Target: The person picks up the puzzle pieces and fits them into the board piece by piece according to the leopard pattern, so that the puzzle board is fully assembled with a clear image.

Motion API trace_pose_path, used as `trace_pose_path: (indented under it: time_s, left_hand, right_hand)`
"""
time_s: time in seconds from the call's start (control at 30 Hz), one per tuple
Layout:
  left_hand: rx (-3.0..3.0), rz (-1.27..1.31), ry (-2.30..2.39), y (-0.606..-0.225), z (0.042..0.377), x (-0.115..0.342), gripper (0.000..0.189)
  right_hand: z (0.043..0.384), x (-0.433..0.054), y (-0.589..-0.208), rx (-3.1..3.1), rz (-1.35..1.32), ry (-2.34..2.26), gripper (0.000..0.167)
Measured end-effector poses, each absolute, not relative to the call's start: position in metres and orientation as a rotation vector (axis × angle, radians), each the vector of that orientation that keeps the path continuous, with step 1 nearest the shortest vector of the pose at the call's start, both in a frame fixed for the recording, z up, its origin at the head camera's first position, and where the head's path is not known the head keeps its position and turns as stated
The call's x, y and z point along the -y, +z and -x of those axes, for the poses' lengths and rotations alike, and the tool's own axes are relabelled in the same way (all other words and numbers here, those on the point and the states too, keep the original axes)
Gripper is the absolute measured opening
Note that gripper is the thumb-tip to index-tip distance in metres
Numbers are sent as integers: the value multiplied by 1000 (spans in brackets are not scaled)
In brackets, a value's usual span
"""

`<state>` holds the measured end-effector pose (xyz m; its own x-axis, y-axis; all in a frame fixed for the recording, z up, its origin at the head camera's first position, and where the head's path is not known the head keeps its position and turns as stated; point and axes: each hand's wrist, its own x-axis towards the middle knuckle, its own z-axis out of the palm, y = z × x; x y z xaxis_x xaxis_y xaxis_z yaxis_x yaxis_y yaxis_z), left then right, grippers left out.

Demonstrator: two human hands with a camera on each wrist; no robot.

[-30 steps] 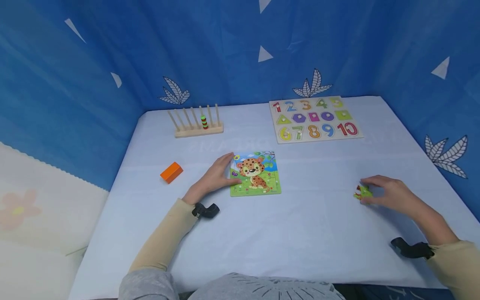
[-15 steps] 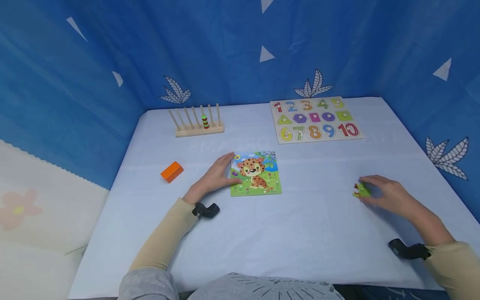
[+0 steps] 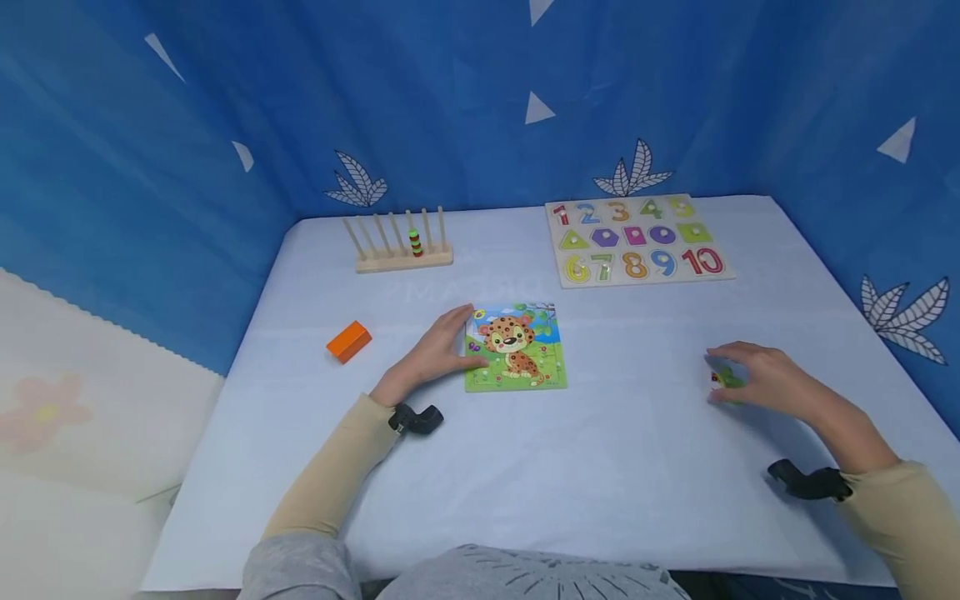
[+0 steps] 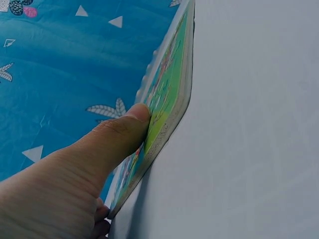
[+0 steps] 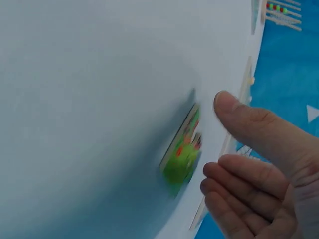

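Observation:
The leopard puzzle (image 3: 514, 354), a square picture board with a green lower part, lies flat at the middle of the table. My left hand (image 3: 438, 348) holds its left side, thumb on the picture and a finger at the far corner; the left wrist view shows the thumb (image 4: 132, 122) on the face. On the right, my right hand (image 3: 765, 379) is around a small green printed piece (image 3: 727, 377), thumb and finger spread on either side. In the right wrist view the piece (image 5: 182, 154) is blurred on the white cloth, with thumb and fingers apart from it.
An orange block (image 3: 348, 342) sits left of the left hand. Behind stands a wooden peg rack (image 3: 405, 262) with green and red beads on one peg. A number-and-shape board (image 3: 641, 242) lies at the back right. Blue cloth (image 3: 465, 100) hangs beyond the table.
The right hand has shifted slightly left, and less of the small green piece shows between its fingers. The left hand keeps its place on the leopard puzzle. The head view has shifted a little.

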<state>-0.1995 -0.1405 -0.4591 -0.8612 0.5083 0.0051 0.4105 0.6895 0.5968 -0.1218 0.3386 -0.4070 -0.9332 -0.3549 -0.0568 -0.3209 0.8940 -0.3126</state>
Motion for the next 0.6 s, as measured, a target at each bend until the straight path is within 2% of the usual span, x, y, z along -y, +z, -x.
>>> trace_pose_path:
  time_s: [0.27, 0.6]
  left_hand:
    - [-2778, -739, 881, -455, 199, 144, 103]
    - [-2758, -727, 906, -458, 200, 146, 103]
  right_hand:
    - [107, -348, -418, -3008, 563, -535, 65]
    - [110, -349, -427, -3072, 651, -613, 56]
